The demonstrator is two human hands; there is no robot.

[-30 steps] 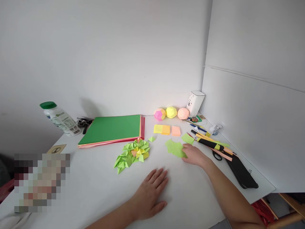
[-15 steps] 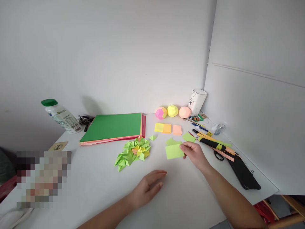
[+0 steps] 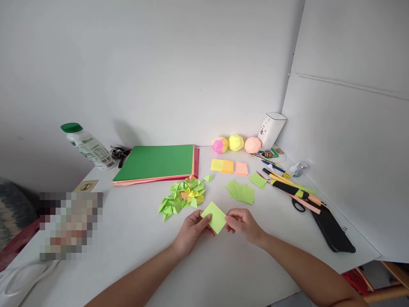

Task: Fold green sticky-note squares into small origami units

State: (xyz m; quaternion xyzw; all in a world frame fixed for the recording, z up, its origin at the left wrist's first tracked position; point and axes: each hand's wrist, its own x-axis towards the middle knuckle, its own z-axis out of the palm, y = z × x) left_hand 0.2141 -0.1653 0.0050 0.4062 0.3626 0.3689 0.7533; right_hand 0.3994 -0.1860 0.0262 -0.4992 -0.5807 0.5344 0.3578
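A small light-green paper square [image 3: 214,216] is held just above the white table [image 3: 134,238], turned like a diamond. My left hand [image 3: 191,232] pinches its left corner and my right hand [image 3: 243,224] pinches its right corner. Behind it lies a heap of folded green, yellow and orange paper triangles [image 3: 183,197]. To the right of the heap sits a loose stack of green squares [image 3: 241,192], with one more green square [image 3: 257,180] beyond it.
A pile of coloured sheets with green on top [image 3: 156,162] lies at the back, next to a green-capped bottle [image 3: 87,146] and keys [image 3: 119,153]. Sticky-note pads [image 3: 228,166], three paper balls [image 3: 235,143], a white box [image 3: 271,130], pens, scissors [image 3: 298,204] and a black case [image 3: 332,230] line the right side.
My right hand lifted one green square from the stack and brought it toward me. My left hand rose off the table and took hold of the square's other corner.
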